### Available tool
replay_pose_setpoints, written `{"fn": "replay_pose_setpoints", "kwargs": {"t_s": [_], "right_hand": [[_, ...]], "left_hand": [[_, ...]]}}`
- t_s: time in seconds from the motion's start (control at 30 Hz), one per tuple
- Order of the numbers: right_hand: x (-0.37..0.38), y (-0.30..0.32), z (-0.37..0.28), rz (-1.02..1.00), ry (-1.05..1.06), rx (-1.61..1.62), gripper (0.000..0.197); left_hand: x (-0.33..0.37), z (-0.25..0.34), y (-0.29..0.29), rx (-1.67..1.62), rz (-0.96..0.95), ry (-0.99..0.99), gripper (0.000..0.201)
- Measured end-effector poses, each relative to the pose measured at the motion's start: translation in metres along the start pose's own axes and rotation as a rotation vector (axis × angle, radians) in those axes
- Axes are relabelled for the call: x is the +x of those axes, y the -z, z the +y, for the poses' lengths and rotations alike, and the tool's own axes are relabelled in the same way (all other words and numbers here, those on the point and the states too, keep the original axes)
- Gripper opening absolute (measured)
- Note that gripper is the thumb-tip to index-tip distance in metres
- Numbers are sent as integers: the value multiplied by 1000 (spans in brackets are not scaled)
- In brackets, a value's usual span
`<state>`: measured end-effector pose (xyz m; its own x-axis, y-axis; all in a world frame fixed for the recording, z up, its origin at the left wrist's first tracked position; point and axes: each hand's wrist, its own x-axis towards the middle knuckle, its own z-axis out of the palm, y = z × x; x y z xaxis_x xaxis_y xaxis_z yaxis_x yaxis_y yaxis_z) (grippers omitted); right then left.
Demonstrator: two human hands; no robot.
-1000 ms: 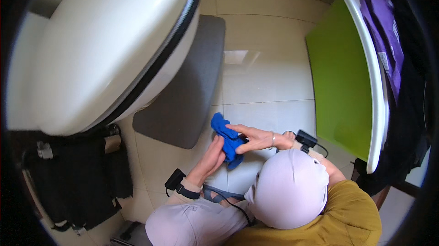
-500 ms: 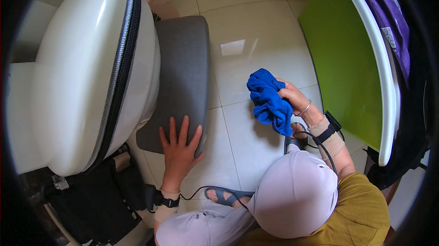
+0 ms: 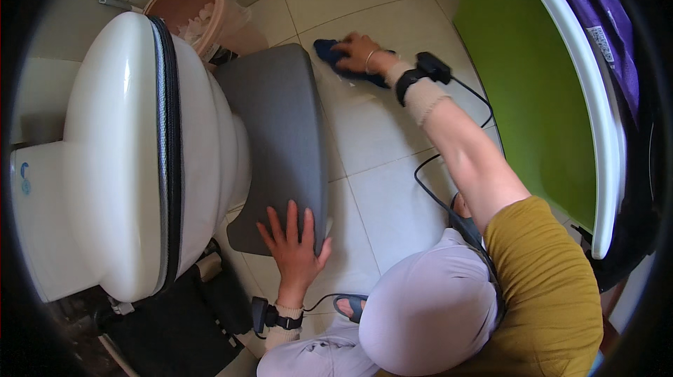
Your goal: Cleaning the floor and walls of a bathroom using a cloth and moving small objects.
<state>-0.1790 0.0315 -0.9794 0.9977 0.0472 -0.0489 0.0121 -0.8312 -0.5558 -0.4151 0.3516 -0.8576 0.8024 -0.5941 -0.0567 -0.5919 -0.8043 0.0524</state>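
Right now the right hand is palm down on a dark blue cloth on the tiled floor, just off the far right corner of the grey stool. The cloth lies under that hand, poking out past the fingertips toward the stool and back below the wrist; whether the fingers clench it, I cannot tell. The left hand presses flat on the stool's near end, fingers spread apart. Left of the stool stands the toilet, beyond its far end a pink bin.
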Motion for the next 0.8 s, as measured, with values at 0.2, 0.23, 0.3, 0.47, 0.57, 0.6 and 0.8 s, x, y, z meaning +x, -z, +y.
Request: {"fn": "replay_pose_setpoints", "kwargs": {"t_s": [0.2,0.23,0.3,0.47,0.57,0.6,0.8], "right_hand": [[-109,-51,-21,140,370,-63,46],[-146,-55,-27,92,425,-26,46],[-216,-50,-47,-24,458,-10,44],[-275,-43,-53,-582,530,200,26],[-207,-4,-36,-251,357,546,29],[-178,7,-20,-137,290,554,31],[13,74,70,536,58,403,33]], "left_hand": [[-12,-12,-7,-88,163,88,75],[-13,-12,-9,-75,157,93,75],[-16,-11,-9,-70,152,100,75],[-7,-13,5,-85,44,62,74],[1,-26,25,-143,-148,-91,82],[3,-30,25,-145,-145,-92,82],[1,-42,17,-182,-217,-118,83]]}}
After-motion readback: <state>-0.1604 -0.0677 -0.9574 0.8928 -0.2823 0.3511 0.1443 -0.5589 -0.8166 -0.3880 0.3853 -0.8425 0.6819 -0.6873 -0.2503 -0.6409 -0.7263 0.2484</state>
